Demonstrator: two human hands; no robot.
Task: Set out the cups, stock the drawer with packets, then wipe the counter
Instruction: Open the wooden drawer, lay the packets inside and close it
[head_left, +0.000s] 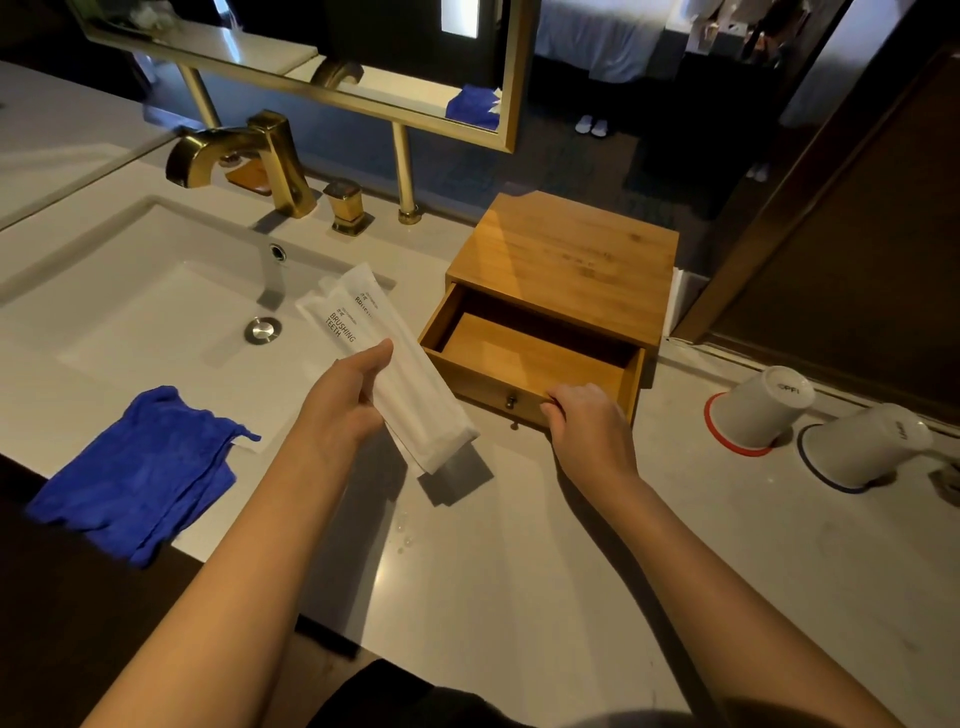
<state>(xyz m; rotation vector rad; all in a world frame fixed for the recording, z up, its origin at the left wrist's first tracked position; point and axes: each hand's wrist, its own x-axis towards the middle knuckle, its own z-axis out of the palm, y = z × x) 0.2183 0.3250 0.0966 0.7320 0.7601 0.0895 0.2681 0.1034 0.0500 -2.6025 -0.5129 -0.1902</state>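
Observation:
My left hand (345, 400) holds white toothbrush packets (384, 353) printed "BRUSHING TEETH", tilted above the counter just left of the wooden drawer box (566, 260). The drawer (524, 358) is pulled open and looks empty inside. My right hand (584, 415) grips the drawer's front edge, to the right of its small knob (511, 401). Two white cups stand upside down on the counter at the right: one on a red coaster (758, 405), one on a blue coaster (867, 444). A blue cloth (140, 473) lies crumpled at the counter's front left.
A white sink (156, 312) with a gold faucet (244, 156) fills the left. A gold-framed mirror (311, 67) hangs behind it on gold posts. The pale counter (519, 545) extends toward me. A dark wooden door (857, 234) stands at the right.

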